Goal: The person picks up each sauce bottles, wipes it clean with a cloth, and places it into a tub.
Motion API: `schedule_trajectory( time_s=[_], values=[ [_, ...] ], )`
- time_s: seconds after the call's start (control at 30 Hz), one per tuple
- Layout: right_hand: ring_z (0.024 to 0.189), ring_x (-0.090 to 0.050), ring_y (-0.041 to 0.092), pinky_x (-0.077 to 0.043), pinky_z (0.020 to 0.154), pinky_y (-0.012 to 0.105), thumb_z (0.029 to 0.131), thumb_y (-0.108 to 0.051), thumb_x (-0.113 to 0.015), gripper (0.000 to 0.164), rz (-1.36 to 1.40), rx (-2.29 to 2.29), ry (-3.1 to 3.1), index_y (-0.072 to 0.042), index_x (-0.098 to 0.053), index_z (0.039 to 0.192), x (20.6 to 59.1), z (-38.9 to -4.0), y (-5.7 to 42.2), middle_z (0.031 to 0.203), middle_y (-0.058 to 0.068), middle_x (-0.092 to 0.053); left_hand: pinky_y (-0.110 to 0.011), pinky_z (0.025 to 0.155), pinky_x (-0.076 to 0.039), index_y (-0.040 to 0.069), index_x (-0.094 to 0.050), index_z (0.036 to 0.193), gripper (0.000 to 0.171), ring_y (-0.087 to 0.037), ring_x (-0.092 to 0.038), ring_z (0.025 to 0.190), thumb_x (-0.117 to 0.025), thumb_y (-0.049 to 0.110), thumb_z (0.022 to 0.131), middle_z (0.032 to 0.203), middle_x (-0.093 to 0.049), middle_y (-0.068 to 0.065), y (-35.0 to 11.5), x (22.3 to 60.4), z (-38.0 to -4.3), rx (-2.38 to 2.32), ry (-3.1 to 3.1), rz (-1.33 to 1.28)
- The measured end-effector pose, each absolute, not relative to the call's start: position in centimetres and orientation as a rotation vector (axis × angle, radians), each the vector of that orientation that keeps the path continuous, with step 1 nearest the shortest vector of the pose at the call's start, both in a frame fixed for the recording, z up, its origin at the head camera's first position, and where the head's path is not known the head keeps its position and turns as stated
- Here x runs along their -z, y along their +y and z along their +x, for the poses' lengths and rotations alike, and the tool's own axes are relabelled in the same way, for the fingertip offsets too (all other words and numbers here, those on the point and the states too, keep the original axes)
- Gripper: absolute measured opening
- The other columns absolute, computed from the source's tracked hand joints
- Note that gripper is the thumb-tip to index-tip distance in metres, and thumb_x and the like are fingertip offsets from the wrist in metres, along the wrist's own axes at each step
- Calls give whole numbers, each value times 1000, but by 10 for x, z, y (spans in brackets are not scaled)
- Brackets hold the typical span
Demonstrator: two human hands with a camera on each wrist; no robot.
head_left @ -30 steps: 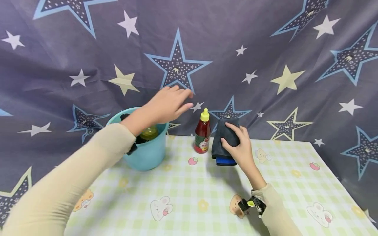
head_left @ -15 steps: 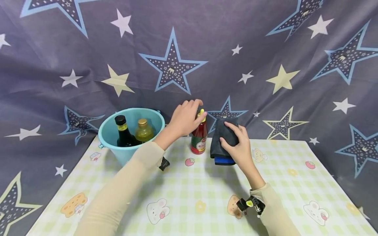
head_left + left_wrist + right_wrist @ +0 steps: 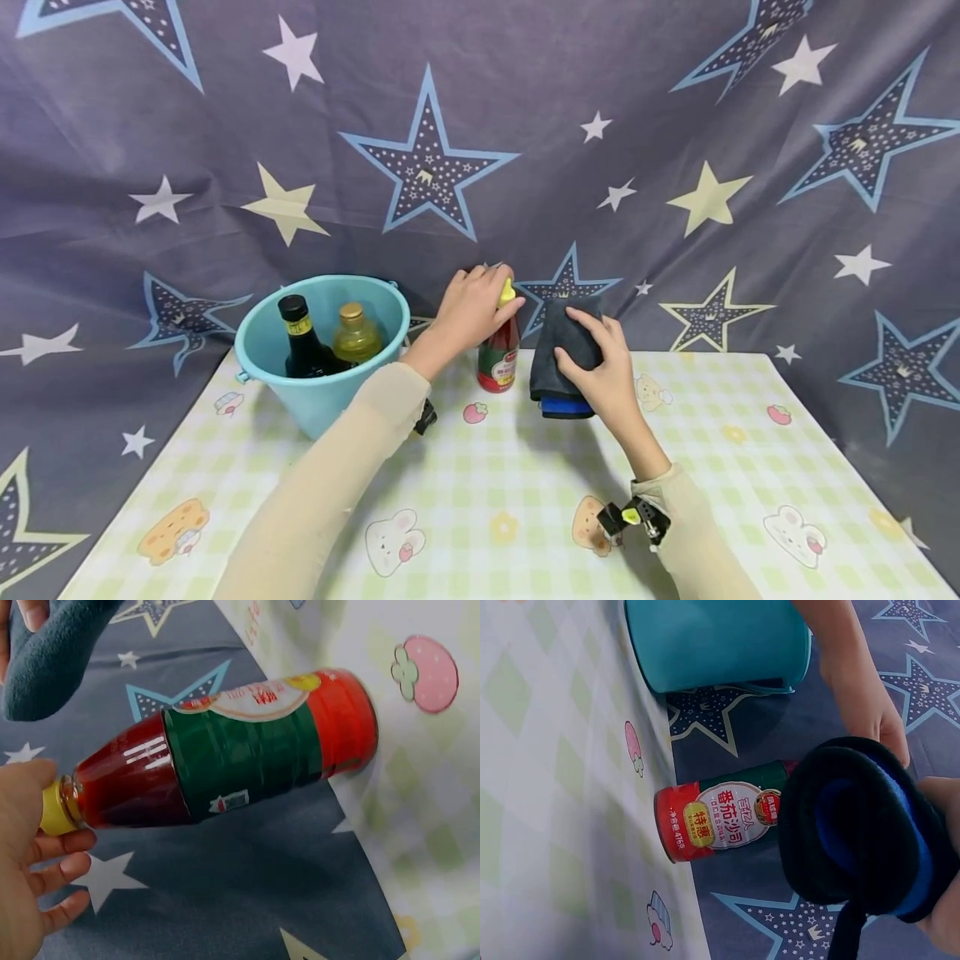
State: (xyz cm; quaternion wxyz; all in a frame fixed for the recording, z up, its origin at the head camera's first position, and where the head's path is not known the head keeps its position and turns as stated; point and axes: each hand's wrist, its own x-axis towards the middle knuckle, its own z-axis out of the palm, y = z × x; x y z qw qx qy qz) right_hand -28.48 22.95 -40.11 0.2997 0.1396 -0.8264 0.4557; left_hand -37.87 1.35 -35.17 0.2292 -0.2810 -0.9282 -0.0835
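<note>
A ketchup bottle (image 3: 498, 360) with a red body, green label and yellow cap stands upright on the table near the back edge. My left hand (image 3: 471, 310) grips it at the top; in the left wrist view the thumb side and fingers (image 3: 66, 871) curl about the yellow cap (image 3: 57, 810). To the right, my right hand (image 3: 611, 375) holds a folded cloth (image 3: 564, 354), dark grey outside and blue inside. Its rolled layers show in the right wrist view, where the cloth (image 3: 855, 832) covers the upper part of the bottle.
A light blue bucket (image 3: 300, 404) stands left of the ketchup bottle. Inside are a dark bottle (image 3: 302, 346) with a black cap and a yellow-green oil bottle (image 3: 357, 340). A star-patterned curtain (image 3: 480, 100) hangs right behind the checked table (image 3: 450, 475).
My left hand has moved right and down from above the bucket to the ketchup bottle's cap and taken hold of it. The right hand keeps holding the cloth. The head view has shifted slightly.
</note>
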Motion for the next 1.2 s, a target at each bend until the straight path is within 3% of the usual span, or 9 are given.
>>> schedule_trajectory(
  time_s=[0.13,0.33,0.57,0.8,1.2],
  values=[
    [101,-57,26,-49,75,34,86,-13,-81,57,372,-1208,-2197,-26,-64,139,402,-286,229,133,16,-54,-45,92,-50,13,-56,122,38,-26,-64,103,-57,46,103,103,-71,-3,12,352,-384,202,-2503,-832],
    [98,-57,25,-49,74,34,86,-12,-81,57,379,-1211,-2197,-26,-64,139,402,-285,229,133,15,-54,-49,98,-52,12,-55,118,32,-34,-63,125,-56,41,105,103,-71,-7,13,349,-385,204,-2508,-885],
    [100,-58,25,-50,75,33,87,-12,-81,58,383,-1239,-2202,-26,-63,140,403,-285,229,135,15,-53,-44,85,-54,10,-56,114,27,-28,-67,101,-52,36,107,99,-67,-7,15,346,-388,131,-2481,-969],
    [99,-57,24,-49,74,29,87,-13,-80,57,390,-1247,-2201,-27,-63,140,403,-286,229,134,14,-53,-41,83,-53,6,-57,110,23,-29,-63,92,-55,28,106,95,-66,-10,15,347,-390,129,-2429,-1028],
    [103,-57,34,-46,77,32,85,-2,-81,58,335,-1255,-2206,-15,-64,139,401,-287,226,136,21,-53,-42,111,-46,4,-55,104,22,-28,-66,86,-53,26,107,85,-61,-9,11,339,-373,150,-2404,-999]
  ],
)
